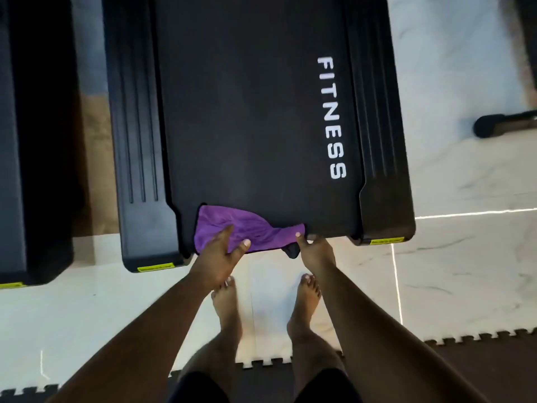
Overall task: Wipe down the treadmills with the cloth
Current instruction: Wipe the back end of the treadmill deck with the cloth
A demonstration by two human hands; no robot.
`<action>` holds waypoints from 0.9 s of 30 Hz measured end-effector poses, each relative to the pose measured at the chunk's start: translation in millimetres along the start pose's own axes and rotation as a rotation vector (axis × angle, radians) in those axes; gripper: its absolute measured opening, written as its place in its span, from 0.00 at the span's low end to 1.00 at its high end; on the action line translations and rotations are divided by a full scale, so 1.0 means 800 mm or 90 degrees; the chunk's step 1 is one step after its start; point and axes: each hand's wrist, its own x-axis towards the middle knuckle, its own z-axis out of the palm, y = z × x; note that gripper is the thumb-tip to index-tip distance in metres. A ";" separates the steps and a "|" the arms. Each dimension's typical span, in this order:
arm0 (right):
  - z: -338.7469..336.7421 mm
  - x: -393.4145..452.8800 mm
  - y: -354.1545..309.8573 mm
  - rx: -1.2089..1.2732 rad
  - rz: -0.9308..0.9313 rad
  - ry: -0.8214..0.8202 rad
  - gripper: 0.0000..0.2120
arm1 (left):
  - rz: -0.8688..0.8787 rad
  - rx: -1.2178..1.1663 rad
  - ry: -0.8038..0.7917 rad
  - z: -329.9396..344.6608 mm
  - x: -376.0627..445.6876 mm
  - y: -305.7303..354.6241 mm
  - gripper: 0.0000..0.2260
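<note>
Our left hand (223,251) lies flat, fingers spread on the purple cloth (247,228); right hand (313,251) pinches its corner. We'd press evenly, sweeping along the treadmill (247,112) belt.

head cam | looks steeply down | close over treadmill (255,112) rear end

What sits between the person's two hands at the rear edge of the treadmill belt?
In the head view, the purple cloth spans the gap: the left hand presses on one end, the right hand pinches the other, on the treadmill belt.
</note>
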 end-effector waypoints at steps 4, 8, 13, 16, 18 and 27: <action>0.056 0.094 0.025 0.055 0.106 -0.026 0.32 | -0.004 0.054 -0.048 0.053 0.079 -0.025 0.39; 0.088 0.148 0.039 0.141 0.141 -0.015 0.23 | -0.004 0.073 -0.059 0.090 0.130 -0.042 0.35; 0.074 0.119 0.024 0.291 0.026 -0.070 0.18 | 0.055 0.155 -0.045 0.092 0.141 -0.040 0.28; 0.037 0.061 0.008 0.253 -0.075 -0.117 0.17 | 0.118 0.188 -0.043 0.071 0.117 -0.011 0.28; 0.002 0.015 -0.014 0.231 -0.142 -0.167 0.13 | 0.161 0.186 -0.050 0.042 0.092 0.020 0.31; -0.210 -0.254 -0.122 0.076 -0.348 -0.146 0.08 | 0.427 0.339 0.022 -0.097 -0.110 0.213 0.19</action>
